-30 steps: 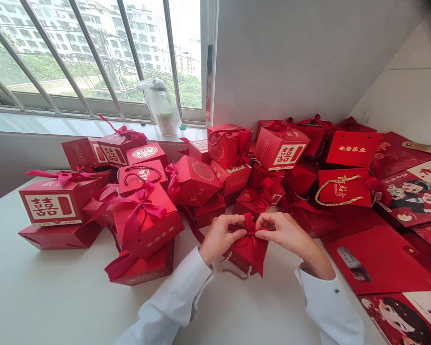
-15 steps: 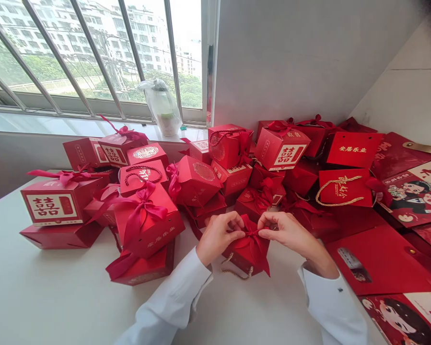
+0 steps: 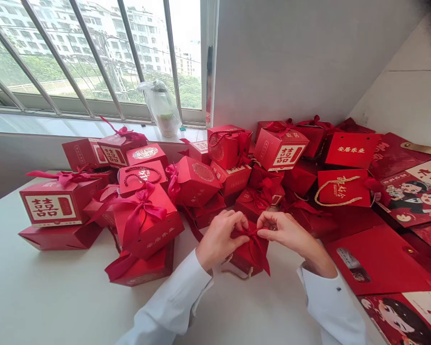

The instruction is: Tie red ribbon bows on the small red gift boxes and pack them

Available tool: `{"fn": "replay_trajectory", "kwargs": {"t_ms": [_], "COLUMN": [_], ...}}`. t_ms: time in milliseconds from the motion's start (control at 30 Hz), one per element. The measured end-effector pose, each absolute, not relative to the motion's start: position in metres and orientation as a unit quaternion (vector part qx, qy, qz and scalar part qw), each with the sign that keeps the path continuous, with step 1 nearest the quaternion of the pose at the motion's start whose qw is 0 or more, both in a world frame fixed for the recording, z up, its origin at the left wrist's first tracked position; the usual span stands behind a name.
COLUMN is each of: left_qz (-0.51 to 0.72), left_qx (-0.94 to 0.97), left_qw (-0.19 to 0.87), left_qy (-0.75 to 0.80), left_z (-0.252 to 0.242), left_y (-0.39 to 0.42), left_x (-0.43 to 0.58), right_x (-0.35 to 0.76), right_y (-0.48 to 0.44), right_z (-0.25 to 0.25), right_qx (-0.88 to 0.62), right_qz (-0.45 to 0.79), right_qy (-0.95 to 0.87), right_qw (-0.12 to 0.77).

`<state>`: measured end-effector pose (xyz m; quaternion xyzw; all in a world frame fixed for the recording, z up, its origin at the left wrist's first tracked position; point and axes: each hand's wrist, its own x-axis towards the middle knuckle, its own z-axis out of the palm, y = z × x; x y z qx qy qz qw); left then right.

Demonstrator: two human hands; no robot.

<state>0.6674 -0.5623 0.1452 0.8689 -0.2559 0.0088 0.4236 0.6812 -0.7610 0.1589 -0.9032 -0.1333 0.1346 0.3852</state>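
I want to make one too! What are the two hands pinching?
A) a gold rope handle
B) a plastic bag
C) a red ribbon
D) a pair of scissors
C: the left hand and right hand both pinch the red ribbon on the small red box.

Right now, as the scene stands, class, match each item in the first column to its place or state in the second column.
1. Left hand
2. Clear plastic bag
3. Red box with a white double-happiness panel
4. Red gift bag with gold rope handle

A. On the right, among other red packaging
B. On the windowsill
C. Pinching the ribbon on a small red box
D. Resting on another red box

Pairs: 1-C; 2-B; 3-D; 4-A
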Motion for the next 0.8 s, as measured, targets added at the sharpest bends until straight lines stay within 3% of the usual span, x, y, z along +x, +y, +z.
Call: {"fn": "replay_trajectory", "kwargs": {"t_ms": [233,367,533,800], "left_qz": [0.064,0.102,0.061,0.003], "left_qx": [0.877,0.883,0.866,0.864], "left_qw": [0.268,0.286,0.339,0.276], "left_qy": [-0.395,-0.358,-0.363,-0.422], "left_z": [0.138,0.130,0.135,0.147], "left_y": [-0.580,-0.592,-0.590,-0.586], "left_x": [0.656,0.650,0.647,0.642], "right_x": [0.682,0.685,0.688,0.687], "right_y": [-0.765,-0.767,-0.772,-0.772], "right_z": [0.154,0.152,0.149,0.152], "right_qx": [-0.880,-0.865,-0.797,-0.801], "right_qz": [0.158,0.170,0.222,0.218], "right_qy": [-0.144,-0.151,-0.164,-0.161], "right_qw": [0.425,0.447,0.538,0.533]}}
